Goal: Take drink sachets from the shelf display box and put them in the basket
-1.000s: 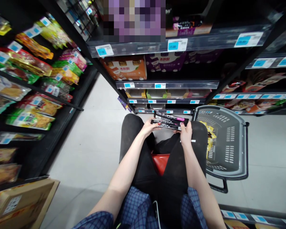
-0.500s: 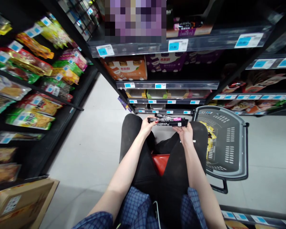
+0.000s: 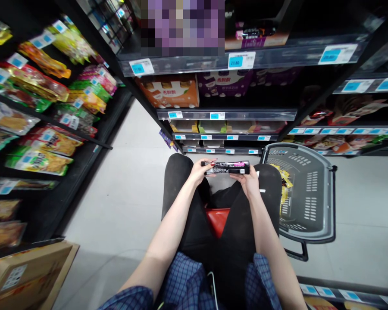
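Observation:
Between my knees I hold a slim black packet (image 3: 224, 168) level, with small white print and a pink patch near its right end. My left hand (image 3: 199, 171) grips its left end, the thumb with a red nail lying on the near face. Around the right end, the fingers of my right hand (image 3: 249, 181) support it from below and behind. What kind of goods the packet holds cannot be read. White strips lie on my right thigh beside that hand.
A grey shopping basket (image 3: 310, 193) with yellow packets (image 3: 285, 183) stands at my right. Ahead rises a shelf unit with drink cartons (image 3: 171, 92) and price tags. Bagged snacks (image 3: 40, 161) fill the left shelves. A cardboard box (image 3: 29, 275) sits at lower left, and a red stool (image 3: 217, 219) is under me.
The black packet has turned so its printed side faces me more squarely, and what looked like two overlapping edges now lines up as one. My right hand has shifted slightly left along it.

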